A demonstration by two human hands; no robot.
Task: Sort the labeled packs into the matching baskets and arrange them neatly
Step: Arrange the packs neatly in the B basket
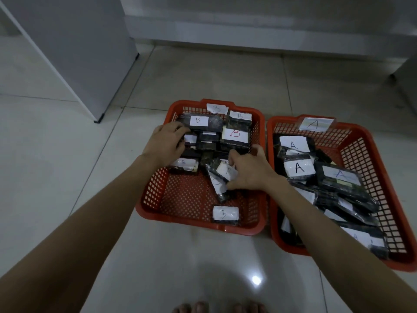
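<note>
Near both hands: the B basket [203,220] has bare mesh below them, with only one B pack [225,213] by its near wall.
Past the hands: dark B packs [234,135] fill the far end, touching each other.
Between the hands: loose packs [220,177] lie tilted, in the way.
Right of the right hand [249,171]: the A basket [370,159] stands just beside, crowded with A packs [299,168]; its far right corner is bare.
Left of the left hand [165,144]: open floor [67,166], then a white cabinet [74,53].
</note>
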